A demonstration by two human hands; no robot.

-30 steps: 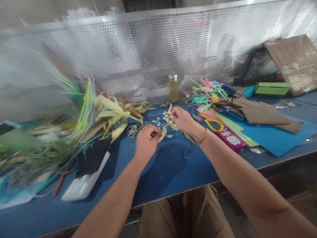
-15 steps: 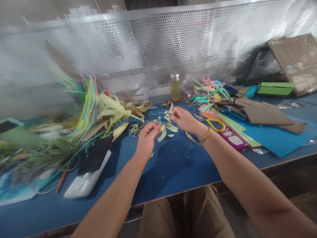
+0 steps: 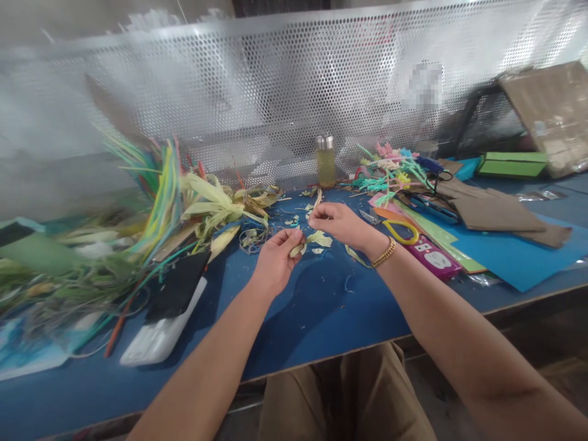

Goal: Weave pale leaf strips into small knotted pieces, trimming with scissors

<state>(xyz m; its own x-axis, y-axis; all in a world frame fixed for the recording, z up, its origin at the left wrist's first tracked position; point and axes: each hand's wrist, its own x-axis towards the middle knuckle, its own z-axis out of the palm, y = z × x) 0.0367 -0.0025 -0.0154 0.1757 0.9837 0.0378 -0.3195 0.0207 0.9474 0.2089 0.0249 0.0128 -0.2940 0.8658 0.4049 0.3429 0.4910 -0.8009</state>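
Over the middle of the blue table, my left hand (image 3: 279, 256) pinches a small pale-green piece of corn husk (image 3: 298, 250) between thumb and fingers. Just right of it and slightly farther away is my right hand (image 3: 340, 225), thumb and fingertips pressed together; whatever they may hold is too small to see. A gold bracelet (image 3: 384, 252) circles the right wrist. Beneath and between the hands lie torn husk scraps (image 3: 319, 239). A bundle of pale corn husks (image 3: 211, 199) rests to the left, close to a tangle of thin wire (image 3: 252, 240).
Left stand a black phone (image 3: 177, 288) on a white case and colourful pipe cleaners (image 3: 165, 199). A glass bottle (image 3: 326, 164) is at the back by a perforated metal screen (image 3: 285, 92). Right are yellow-handled scissors (image 3: 400, 231), a purple box (image 3: 432, 260), craft flowers (image 3: 390, 171), cardboard (image 3: 496, 213) and blue paper (image 3: 514, 263).
My left hand has turned and curled more around the husk piece, which hung lower before. My right hand has shifted slightly left and down.
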